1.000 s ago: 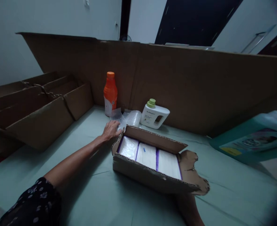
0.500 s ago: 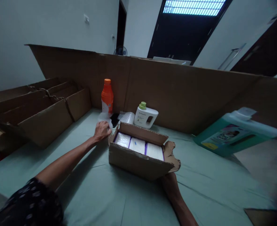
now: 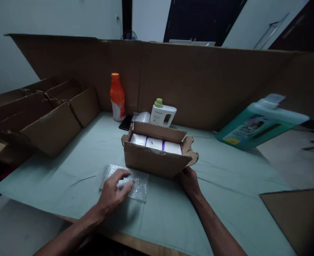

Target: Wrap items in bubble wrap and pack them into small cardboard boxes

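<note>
A small open cardboard box point(image 3: 157, 163) sits in the middle of the table, with white, purple-edged packs point(image 3: 155, 143) side by side inside. My right hand point(image 3: 189, 180) grips its lower right corner; the fingertips are hidden beneath the box. In front of the box lies a flat piece of bubble wrap point(image 3: 139, 185). Over its left part is my left hand point(image 3: 115, 188), fingers apart and curved, holding nothing. Whether its fingertips touch the wrap I cannot tell.
Behind the box stand an orange bottle point(image 3: 117, 97), a black phone point(image 3: 125, 123), rolled bubble wrap point(image 3: 143, 117) and a white jug point(image 3: 162, 114). A green liquid jug point(image 3: 258, 122) leans at right. A divided carton point(image 3: 58, 129) is at left; a cardboard wall point(image 3: 199, 85) spans the back.
My left hand has come back toward me from beside the phone, bringing the bubble wrap in front of the box, and its fingers have opened. My right hand stays at the box's corner.
</note>
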### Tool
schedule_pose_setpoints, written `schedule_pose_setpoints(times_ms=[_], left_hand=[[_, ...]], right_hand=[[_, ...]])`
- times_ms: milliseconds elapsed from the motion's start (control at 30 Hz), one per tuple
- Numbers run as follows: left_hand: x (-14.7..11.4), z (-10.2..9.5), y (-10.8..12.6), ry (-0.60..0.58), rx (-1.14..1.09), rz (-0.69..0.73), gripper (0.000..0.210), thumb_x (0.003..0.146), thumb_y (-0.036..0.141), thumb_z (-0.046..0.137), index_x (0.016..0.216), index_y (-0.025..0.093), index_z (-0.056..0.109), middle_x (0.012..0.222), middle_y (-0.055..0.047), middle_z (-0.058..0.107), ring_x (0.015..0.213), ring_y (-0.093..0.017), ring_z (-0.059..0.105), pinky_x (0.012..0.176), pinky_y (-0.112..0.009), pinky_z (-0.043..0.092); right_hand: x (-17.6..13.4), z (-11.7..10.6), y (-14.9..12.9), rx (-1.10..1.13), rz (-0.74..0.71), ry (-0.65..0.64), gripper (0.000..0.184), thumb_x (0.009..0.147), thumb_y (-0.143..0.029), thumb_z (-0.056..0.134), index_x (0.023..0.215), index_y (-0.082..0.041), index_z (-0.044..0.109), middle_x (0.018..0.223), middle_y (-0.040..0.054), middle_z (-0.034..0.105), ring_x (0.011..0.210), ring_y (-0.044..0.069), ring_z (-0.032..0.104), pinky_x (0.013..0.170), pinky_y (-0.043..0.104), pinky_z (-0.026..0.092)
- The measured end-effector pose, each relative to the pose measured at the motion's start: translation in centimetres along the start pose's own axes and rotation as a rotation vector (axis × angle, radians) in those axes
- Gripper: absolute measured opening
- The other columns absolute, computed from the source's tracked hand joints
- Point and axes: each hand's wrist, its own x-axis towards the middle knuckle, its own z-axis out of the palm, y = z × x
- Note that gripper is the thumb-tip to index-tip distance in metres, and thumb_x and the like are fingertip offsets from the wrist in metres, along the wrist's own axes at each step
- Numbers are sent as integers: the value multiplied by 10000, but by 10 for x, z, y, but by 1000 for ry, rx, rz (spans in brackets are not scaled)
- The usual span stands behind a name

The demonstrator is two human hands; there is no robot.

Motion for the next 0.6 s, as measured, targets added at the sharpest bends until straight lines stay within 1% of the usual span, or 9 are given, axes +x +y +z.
schedule_pose_setpoints(times_ms=[67, 100, 200, 267, 333, 433, 500, 533, 600], left_hand=[[19, -4, -7, 150, -31, -59, 362, 858, 404, 607, 1170, 221, 611, 1172, -105, 662, 1049, -260, 659, 850, -398, 562], [29, -4, -12, 180, -51, -76, 464, 833, 388, 622, 1258, 210, 569, 1255, -124, 621, 1105, -271, 641, 868, -406, 561], [57, 4, -24, 92, -143, -50, 717, 770, 326, 629, 1446, 199, 426, 1401, -149, 533, 1210, -289, 590, 938, -424, 542], [71, 11, -27, 32, -177, -32, 753, 764, 290, 602, 1481, 195, 392, 1391, -143, 552, 1210, -287, 582, 964, -428, 529], [85, 14, -26, 18, -183, -20, 759, 767, 263, 572, 1497, 186, 378, 1398, -139, 562, 1228, -288, 569, 1001, -438, 509], [105, 5, -24, -11, -181, -26, 778, 760, 238, 553, 1513, 183, 366, 1452, -130, 546, 1266, -283, 561, 1047, -438, 488], [111, -6, -21, 14, -161, -71, 797, 761, 252, 556, 1524, 162, 347, 1484, -154, 517, 1309, -303, 539, 1067, -466, 474], [108, -12, -17, 58, -147, -98, 789, 771, 273, 560, 1522, 151, 350, 1481, -168, 516, 1322, -314, 530, 1073, -485, 467], [91, -27, -4, 157, -134, -105, 714, 806, 323, 570, 1484, 162, 417, 1415, -168, 571, 1301, -315, 550, 1080, -507, 459]], right_hand=[[-5, -3, -5, 18, -11, 0, 362, 664, -494, 632, 797, -167, 713, 773, 71, 756, 731, 239, 647, 672, 339, 529], [-7, -3, -8, 27, -17, -4, 362, 667, -487, 637, 812, -166, 720, 788, 71, 760, 744, 241, 653, 687, 344, 534], [-5, 1, -16, 46, -28, -32, 342, 689, -452, 639, 811, -147, 736, 822, 85, 770, 768, 250, 663, 725, 360, 540], [4, 10, -22, 58, -29, -51, 355, 714, -430, 621, 850, -130, 752, 876, 97, 777, 809, 256, 671, 760, 369, 541], [17, 23, -27, 75, -24, -60, 394, 729, -414, 604, 939, -122, 762, 941, 101, 781, 875, 262, 678, 808, 377, 540], [32, 39, -29, 104, -14, -47, 445, 732, -411, 594, 1035, -125, 751, 1021, 104, 777, 954, 264, 682, 883, 397, 529], [30, 40, -27, 114, -2, -43, 449, 728, -422, 605, 1035, -127, 748, 1030, 113, 777, 949, 265, 691, 885, 408, 533], [25, 37, -25, 112, 5, -43, 445, 726, -426, 616, 1028, -127, 748, 1026, 120, 776, 939, 267, 697, 876, 410, 537], [6, 26, -23, 98, 25, -27, 429, 740, -426, 634, 1026, -126, 744, 1019, 131, 774, 922, 267, 703, 866, 411, 542]])
